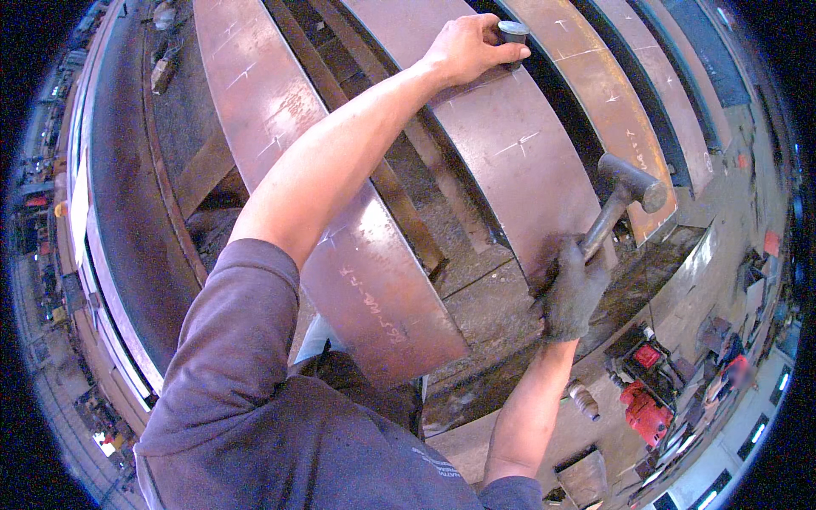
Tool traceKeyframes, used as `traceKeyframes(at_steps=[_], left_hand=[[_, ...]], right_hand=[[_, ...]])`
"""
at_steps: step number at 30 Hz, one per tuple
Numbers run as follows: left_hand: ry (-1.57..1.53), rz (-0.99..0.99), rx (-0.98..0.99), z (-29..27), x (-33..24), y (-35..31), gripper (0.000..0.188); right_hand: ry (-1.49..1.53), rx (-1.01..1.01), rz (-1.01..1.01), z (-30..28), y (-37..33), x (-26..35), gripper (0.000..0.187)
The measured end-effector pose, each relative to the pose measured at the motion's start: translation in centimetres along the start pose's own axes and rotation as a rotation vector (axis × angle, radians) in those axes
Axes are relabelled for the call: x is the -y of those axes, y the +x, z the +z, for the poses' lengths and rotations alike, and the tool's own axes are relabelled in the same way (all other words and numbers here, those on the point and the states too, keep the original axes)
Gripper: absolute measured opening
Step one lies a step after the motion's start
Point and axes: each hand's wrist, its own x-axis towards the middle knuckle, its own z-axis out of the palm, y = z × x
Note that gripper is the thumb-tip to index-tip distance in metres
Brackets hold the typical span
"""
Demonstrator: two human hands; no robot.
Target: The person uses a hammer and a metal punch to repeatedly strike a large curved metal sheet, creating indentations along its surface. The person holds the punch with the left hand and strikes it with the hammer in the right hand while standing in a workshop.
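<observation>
My bare left hand [466, 49] is closed around a short metal punch [512, 32] with a flat round top. The punch stands over the far part of a long rust-brown steel plate [510, 127]; its lower tip is hidden by my fingers. White cross-shaped chalk marks show along this plate. My gloved right hand [575, 293] grips the handle of a hammer [627, 183] near the plate's near end. The hammer's thick cylindrical head is raised to the right of the plate, apart from the punch.
More chalk-marked steel plates lie alongside, one to the left [374, 272] and one to the right [599, 85], with dark gaps and support beams between them. A curved steel piece [127, 195] stands at far left. Red equipment [648, 412] sits on the floor at lower right.
</observation>
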Motion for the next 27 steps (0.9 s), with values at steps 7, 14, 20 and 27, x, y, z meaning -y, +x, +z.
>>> traceKeyframes(at_steps=[7,14,20,27], left_hand=[[-0.037,0.041,-0.027,0.1,0.4,0.0,0.06],[-0.273,-0.136,0.11,-1.7,-4.0,-1.7,0.043],[-0.129,0.036,0.04,-0.2,-0.4,-0.5,0.054],[-0.219,0.087,0.034,0.2,-0.5,-1.2,0.047]], right_hand=[[-0.105,0.054,0.126,-0.5,0.2,0.1,0.027],[-0.017,0.049,0.174,-0.5,-0.1,0.2,0.028],[-0.028,0.045,0.171,-0.5,-0.3,-0.2,0.026],[-0.091,0.131,0.03,-0.2,-0.3,3.4,0.021]])
